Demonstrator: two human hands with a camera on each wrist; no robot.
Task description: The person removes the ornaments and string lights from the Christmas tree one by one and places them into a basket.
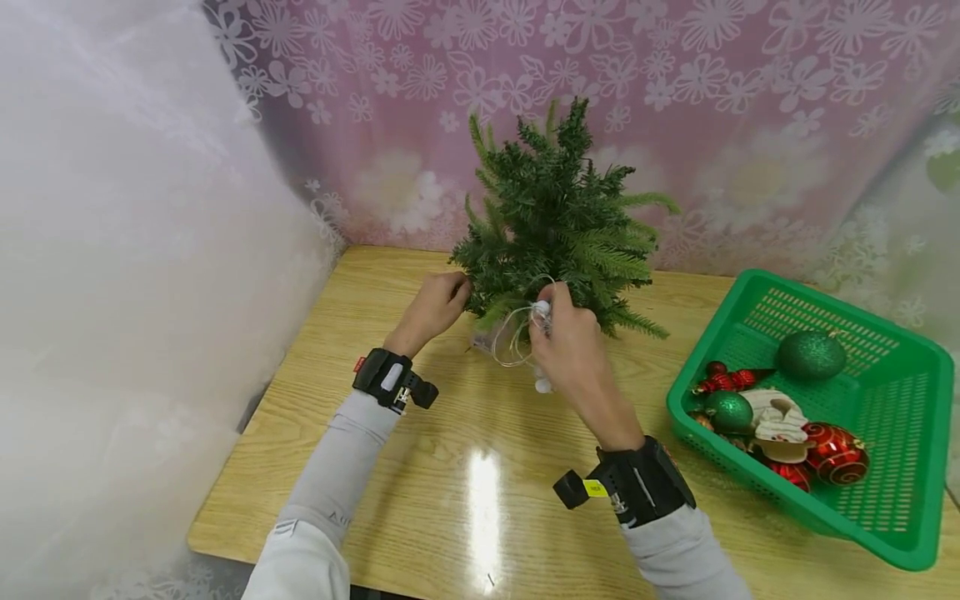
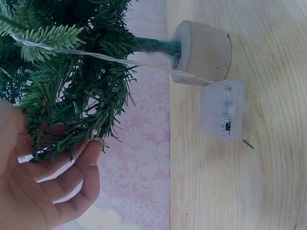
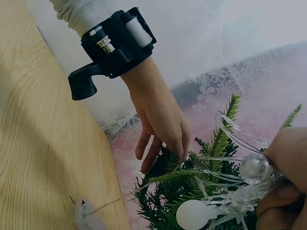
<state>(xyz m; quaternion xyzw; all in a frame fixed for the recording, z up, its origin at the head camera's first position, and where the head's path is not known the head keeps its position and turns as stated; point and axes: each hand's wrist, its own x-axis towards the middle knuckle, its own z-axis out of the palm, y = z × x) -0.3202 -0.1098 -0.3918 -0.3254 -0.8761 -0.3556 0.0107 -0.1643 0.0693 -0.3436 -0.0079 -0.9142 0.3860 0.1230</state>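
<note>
A small artificial Christmas tree stands on the wooden table, its round pale base showing in the left wrist view. My left hand is at the tree's lower left side, fingers curled about the tip of a low branch. In front of the tree, my right hand grips a bundle of clear-wired string lights with round bulbs, one of them frosted white. A wire runs from the branches to a clear battery box beside the base.
To the right, a green plastic basket holds a large green glitter ball, a smaller green ball, a red patterned ball and other ornaments. A pink flowered curtain hangs behind the table; white sheeting hangs at left.
</note>
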